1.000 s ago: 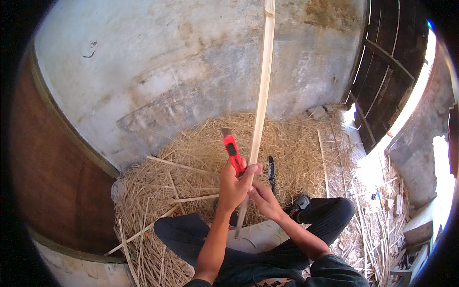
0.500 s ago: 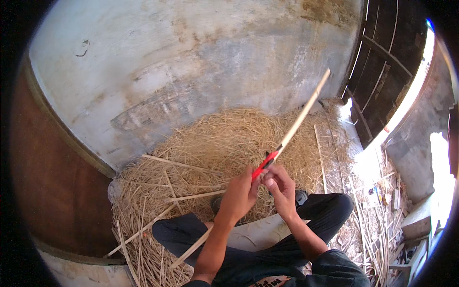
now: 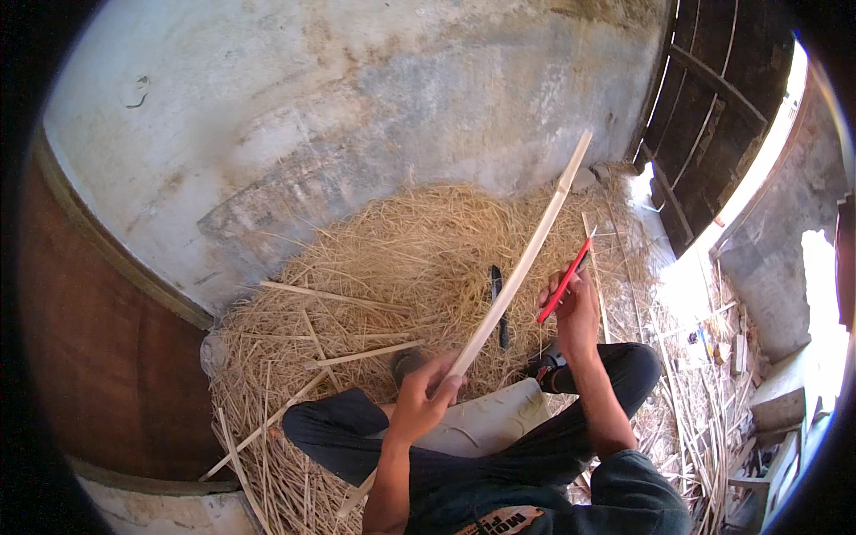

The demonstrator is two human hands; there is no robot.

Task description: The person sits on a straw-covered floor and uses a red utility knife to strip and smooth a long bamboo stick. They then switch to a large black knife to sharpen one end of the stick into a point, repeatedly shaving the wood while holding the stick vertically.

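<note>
The left hand point(image 3: 426, 392) was closed around a long pale strip point(image 3: 522, 263) of split cane, gripping it low down, just above the person's lap. From that grip the strip rose slanting up and to the right, over the straw pile point(image 3: 419, 250), with its top end near the foot of the wall point(image 3: 357, 107). Its lower end ran down past the left forearm toward the bottom edge of the view.

The right hand point(image 3: 575, 308) was to the right of the strip and apart from it, fingers clamped on a red knife point(image 3: 563, 282). The knife pointed up and to the right, roughly in line with the strip.

A dark tool point(image 3: 499, 303) lay on the straw just right of the strip, between it and the right hand. More pale slivers point(image 3: 357, 355) lay scattered on the straw to the left of the strip. The person sat cross-legged in dark trousers point(image 3: 339, 428), with a pale cloth point(image 3: 486, 423) over the lap, below the strip. A dark wooden door point(image 3: 713, 116) stood far to the strip's right.
</note>
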